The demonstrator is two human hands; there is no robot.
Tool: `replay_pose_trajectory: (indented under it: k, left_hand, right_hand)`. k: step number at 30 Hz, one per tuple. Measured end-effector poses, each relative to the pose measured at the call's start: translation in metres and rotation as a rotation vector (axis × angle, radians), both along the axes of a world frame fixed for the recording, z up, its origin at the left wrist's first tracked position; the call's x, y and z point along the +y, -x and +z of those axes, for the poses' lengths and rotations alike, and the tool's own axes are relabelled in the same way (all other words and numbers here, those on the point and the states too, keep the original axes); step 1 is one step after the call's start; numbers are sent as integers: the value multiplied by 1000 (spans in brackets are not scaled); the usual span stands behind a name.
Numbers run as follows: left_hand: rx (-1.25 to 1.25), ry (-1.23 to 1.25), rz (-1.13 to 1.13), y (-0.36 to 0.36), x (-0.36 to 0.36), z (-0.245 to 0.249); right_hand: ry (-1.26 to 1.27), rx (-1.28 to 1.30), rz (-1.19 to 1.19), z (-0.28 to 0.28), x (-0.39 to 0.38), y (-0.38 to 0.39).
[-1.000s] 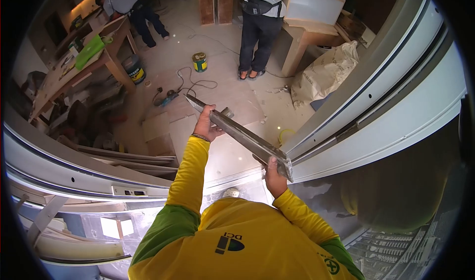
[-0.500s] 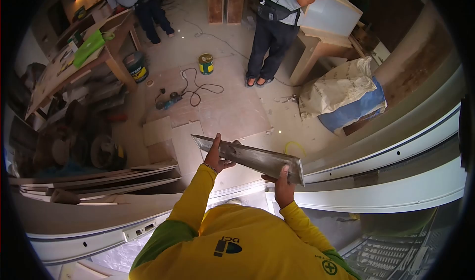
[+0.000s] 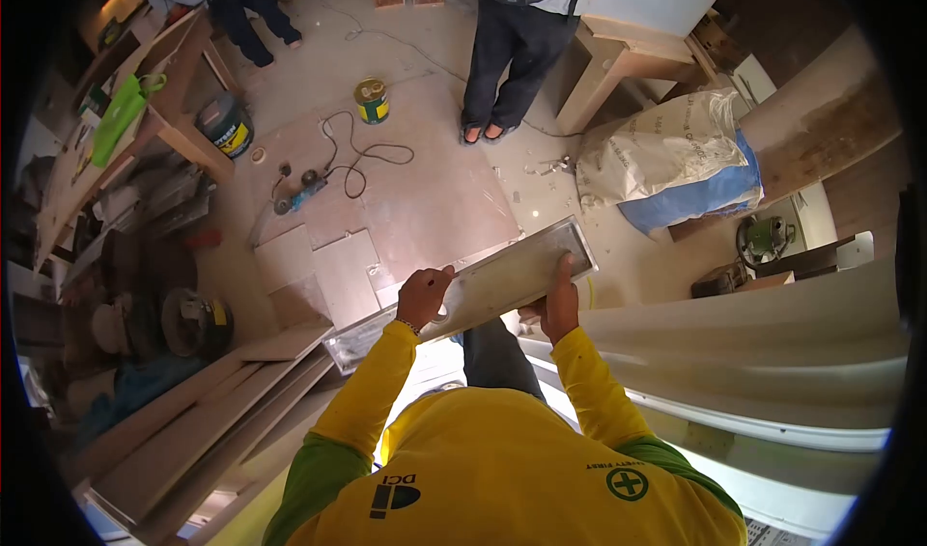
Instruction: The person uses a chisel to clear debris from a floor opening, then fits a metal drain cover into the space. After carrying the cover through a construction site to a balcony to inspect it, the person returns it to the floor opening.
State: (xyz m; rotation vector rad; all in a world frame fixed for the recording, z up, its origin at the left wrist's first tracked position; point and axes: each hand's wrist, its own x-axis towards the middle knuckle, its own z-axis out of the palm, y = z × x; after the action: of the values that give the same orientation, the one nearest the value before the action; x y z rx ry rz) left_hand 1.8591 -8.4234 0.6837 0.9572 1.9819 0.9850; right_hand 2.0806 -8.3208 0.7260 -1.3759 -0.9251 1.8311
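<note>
A long, narrow grey metal panel (image 3: 507, 280) with a raised rim is held out in front of my chest, slanting up to the right. Near its middle, beside my left hand, there seems to be a round hole. My left hand (image 3: 422, 297) grips the panel's near side left of the middle, with its fingers curled. Toward the right end, my right hand (image 3: 557, 300) clasps the panel, its thumb lying along the upper face and its other fingers partly hidden. One of my dark trouser legs (image 3: 497, 358) shows below the panel.
A blue corded power tool (image 3: 307, 189) lies on floor sheeting near a paint can (image 3: 372, 102). One person (image 3: 512, 63) stands ahead; another bends by the wooden table (image 3: 179, 121) at left. A sack (image 3: 657, 145) stands right, near a green machine (image 3: 766, 240). Boards (image 3: 217, 425) are stacked left.
The panel has swung from sloping down to the right to rising to the right, and its broad face now shows. Both hands keep hold. My view has turned and moved forward.
</note>
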Motion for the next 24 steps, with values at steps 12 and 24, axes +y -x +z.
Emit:
replay_pose_trajectory:
  k: [12, 24]
  left_hand:
    - [-101, -29, 238, 96, 114, 45]
    - [135, 362, 131, 303, 197, -4]
  right_hand:
    - [39, -152, 313, 52, 196, 129]
    - [146, -191, 643, 29, 412, 400]
